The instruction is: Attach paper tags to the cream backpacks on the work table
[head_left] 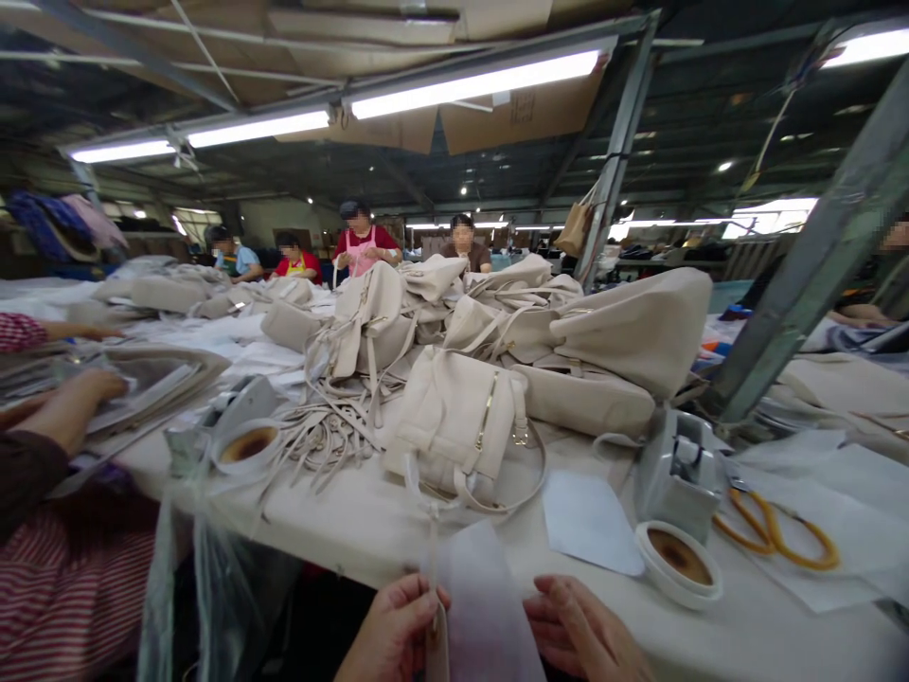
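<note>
At the bottom edge, my left hand (393, 630) pinches a cream strap together with the left side of a thin white sheet (477, 606). My right hand (579, 633) rests against the sheet's right side, fingers loosely curled. The strap runs up to a cream backpack (458, 417) with a gold zipper, lying on the white table (355, 516) just beyond my hands. Behind it is a heap of cream bags (568, 332).
A white dish of brown glue (678, 561), a grey tape dispenser (674, 469) and orange-handled scissors (774, 535) lie at right. Another glue dish (247, 445) and loose straps (323, 436) at left. A co-worker's arm (57, 417) reaches in from the left. A slanted steel post (810, 256) stands at right.
</note>
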Demonstrator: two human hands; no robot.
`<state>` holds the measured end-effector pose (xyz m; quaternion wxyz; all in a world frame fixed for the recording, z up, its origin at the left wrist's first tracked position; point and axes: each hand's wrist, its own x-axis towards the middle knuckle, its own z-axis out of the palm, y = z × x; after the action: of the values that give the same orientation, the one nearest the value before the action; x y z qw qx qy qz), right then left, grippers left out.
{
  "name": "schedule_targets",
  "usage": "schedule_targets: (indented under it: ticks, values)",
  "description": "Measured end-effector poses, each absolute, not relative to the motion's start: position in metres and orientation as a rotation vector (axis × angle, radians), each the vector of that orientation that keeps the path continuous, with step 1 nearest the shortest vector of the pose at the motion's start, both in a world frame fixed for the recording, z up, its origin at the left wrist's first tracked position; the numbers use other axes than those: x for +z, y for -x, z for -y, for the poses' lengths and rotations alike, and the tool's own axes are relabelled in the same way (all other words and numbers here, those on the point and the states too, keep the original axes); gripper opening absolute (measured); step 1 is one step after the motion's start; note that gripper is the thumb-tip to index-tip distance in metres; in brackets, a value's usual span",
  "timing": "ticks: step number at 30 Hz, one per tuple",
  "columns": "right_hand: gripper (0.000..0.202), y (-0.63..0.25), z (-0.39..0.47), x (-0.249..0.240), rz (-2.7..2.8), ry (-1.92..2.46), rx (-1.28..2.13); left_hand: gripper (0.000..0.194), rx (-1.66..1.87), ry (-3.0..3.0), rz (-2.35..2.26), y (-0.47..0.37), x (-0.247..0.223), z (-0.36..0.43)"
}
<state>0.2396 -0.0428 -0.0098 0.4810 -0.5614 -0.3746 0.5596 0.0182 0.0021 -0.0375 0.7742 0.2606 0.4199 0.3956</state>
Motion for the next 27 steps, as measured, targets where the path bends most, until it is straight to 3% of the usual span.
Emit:
schedule_targets:
  ticks: [7, 11, 14, 19, 27]
  values:
    - [0.048, -0.198, 0.016, -0.021, 1.048, 1.097, 1.553, 0.045, 0.838, -0.670, -0.947, -0.015, -0.037, -0.002]
    - [0.042, -0.182, 0.019, -0.033, 1.096, 1.200, 1.391, 0.030, 1.005, -1.232, -1.256, 0.000, -0.025, 0.004]
    - [0.046, -0.167, 0.025, -0.043, 0.975, 1.113, 1.455, 0.026, 1.058, -1.485, -1.452, 0.010, -0.015, 0.010]
    - [0.048, -0.143, 0.024, -0.058, 0.650, 0.892, 1.704, 0.036, 0.933, -1.217, -1.220, 0.005, -0.023, 0.015]
    - [0.047, -0.136, 0.017, -0.061, 0.470, 0.859, 1.695, 0.045, 1.071, -0.990, -1.155, -0.002, -0.044, 0.012]
